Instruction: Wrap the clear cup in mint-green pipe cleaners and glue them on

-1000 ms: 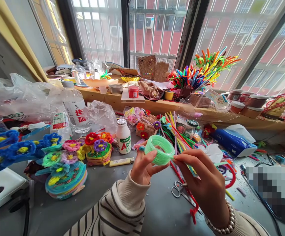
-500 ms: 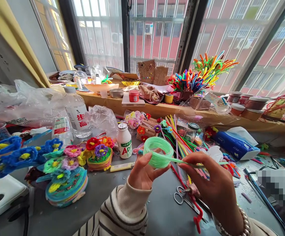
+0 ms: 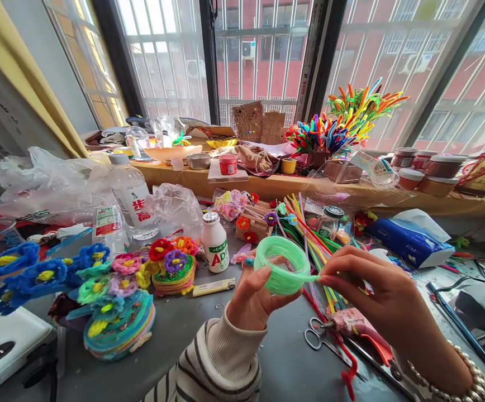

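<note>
My left hand (image 3: pixel 248 298) holds up a round green coil (image 3: pixel 282 282), hollow in the middle and apparently wound from fuzzy pipe cleaner. The thumb presses on its near left side and fingers support it from below. A short green strand (image 3: pixel 313 278) runs from the coil's right side to my right hand (image 3: pixel 380 304), which pinches it between thumb and forefinger. Beneath the hands lie silver scissors (image 3: pixel 313 336) and a pink glue gun (image 3: pixel 353 322). A red pipe cleaner (image 3: pixel 348 371) curls beside the scissors.
Pipe-cleaner flowers (image 3: pixel 43 273) on a coiled base (image 3: pixel 120 332) stand at left. Beyond the coil are a white bottle (image 3: pixel 215 245), a yellow glue stick-like bar (image 3: pixel 214 287) and loose pipe cleaners (image 3: pixel 309 237). A blue tissue pack (image 3: pixel 410 243) sits at right, below the cluttered sill.
The strand that crossed the coil's front now leaves its right side, and less of it shows between coil and fingers. Both hands appear slightly further right; the view has shifted a little.
</note>
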### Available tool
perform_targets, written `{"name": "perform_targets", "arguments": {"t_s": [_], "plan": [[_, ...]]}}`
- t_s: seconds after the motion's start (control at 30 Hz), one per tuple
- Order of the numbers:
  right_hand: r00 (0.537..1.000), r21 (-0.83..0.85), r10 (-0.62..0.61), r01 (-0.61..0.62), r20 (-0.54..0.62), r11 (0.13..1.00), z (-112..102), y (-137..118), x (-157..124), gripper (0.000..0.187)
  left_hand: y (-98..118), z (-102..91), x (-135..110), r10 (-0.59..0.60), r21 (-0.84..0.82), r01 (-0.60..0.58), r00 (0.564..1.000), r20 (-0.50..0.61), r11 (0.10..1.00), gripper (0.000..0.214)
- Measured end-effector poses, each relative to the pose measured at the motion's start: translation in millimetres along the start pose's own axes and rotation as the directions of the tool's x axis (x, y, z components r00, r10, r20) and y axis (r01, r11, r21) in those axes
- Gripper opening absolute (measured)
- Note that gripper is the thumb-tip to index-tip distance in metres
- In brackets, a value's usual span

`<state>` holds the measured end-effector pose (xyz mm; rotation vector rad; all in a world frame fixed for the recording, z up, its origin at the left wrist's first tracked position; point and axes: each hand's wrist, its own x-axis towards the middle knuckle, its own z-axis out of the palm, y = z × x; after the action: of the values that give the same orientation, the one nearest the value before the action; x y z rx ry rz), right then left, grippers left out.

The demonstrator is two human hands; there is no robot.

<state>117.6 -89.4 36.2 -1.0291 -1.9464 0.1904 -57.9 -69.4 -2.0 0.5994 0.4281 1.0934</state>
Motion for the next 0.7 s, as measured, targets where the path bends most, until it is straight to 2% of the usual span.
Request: {"name": "perform_targets", "arguments": {"t_s": [0.23,0.6,0.7], "plan": [[0.996,-0.013,-0.042,0.043,0.077,0.999,-7.9,1.6,2.7,0.008,-0.1,-0.1,0.2,-0.044,0.019,0.044,0.998,0.032,0.999,0.059],[0.987,-0.052,-0.034,0.042,0.155,0.998,-13.8,2.1,3.1,0.009,0.0,-0.5,-0.5,-0.089,0.040,0.087,0.993,0.073,0.995,0.036],[0.985,-0.050,-0.044,0.053,0.169,0.997,-14.7,2.8,4.2,0.009,0.1,0.2,-0.2,-0.094,0.038,0.090,0.991,0.094,0.995,0.037]]}}
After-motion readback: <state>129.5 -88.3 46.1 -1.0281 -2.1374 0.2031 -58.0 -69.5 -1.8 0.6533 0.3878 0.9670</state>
